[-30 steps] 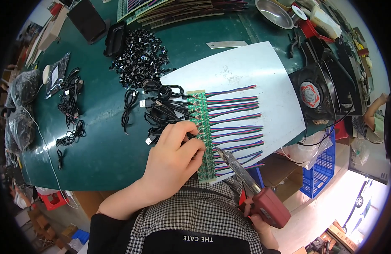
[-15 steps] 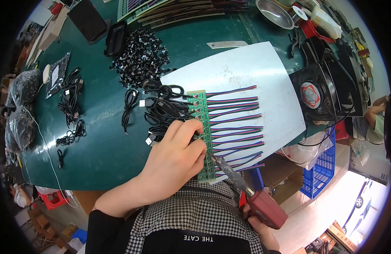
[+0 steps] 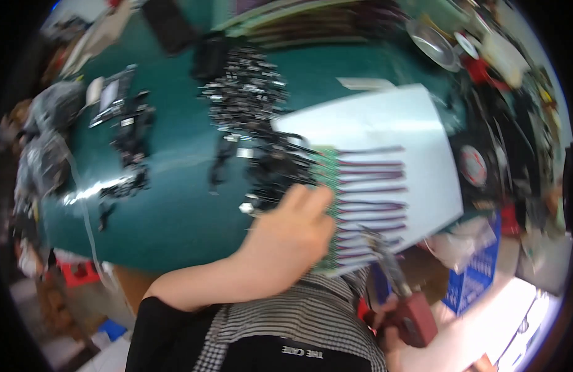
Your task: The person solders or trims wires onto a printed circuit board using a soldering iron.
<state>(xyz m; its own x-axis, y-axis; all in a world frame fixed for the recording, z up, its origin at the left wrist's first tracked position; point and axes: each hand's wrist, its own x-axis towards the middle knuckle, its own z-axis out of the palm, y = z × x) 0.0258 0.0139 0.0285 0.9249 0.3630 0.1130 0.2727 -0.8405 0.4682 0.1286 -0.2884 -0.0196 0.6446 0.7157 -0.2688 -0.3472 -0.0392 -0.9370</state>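
The whole view is smeared by motion. A strip of green circuit boards (image 3: 327, 170) lies along the left part of a white sheet (image 3: 432, 142), with multicoloured wires (image 3: 376, 189) fanning out to its right. My left hand (image 3: 286, 242) rests over the strip's middle, fingers bent together; what they pinch is hidden. Black USB cables (image 3: 277, 170) bunch up beyond it, against the strip's left side. Low on the right, my right hand (image 3: 389, 325) grips a soldering iron (image 3: 417, 319) by its dark red handle. Its tip is over the wires, apart from the boards.
A heap of small black parts (image 3: 246, 90) sits behind the cables on the green table (image 3: 175, 217). More cables (image 3: 134, 133) and clear plastic bags (image 3: 48, 161) are at the left. To the right are a black fan (image 3: 475, 164), a metal bowl (image 3: 432, 46) and a blue crate (image 3: 475, 279).
The scene has shifted right and slightly down as my head moves. The soldering iron's tip has moved right, away from the boards. My left hand stays over the strip.
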